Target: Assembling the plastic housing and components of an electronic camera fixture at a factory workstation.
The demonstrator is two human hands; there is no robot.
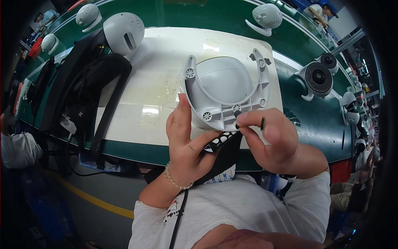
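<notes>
My left hand (186, 139) grips the lower left edge of a grey U-shaped plastic bracket (226, 89) that cradles a grey dome, holding it upright over the white mat (161, 87). My right hand (269, 139) pinches a small black rubber plug (237, 123) against the bracket's bottom edge, beside its round screw bosses. A second small black piece (262, 123) sticks out between the fingers of that hand. A beaded bracelet sits on my left wrist.
A green bench (306, 120) carries the mat. Round white camera housings stand at the back left (123, 31), far left (88, 15) and back (267, 16). A camera with a dark lens (317, 78) stands right. Black straps and cables (83, 91) lie left. Other people sit at the edges.
</notes>
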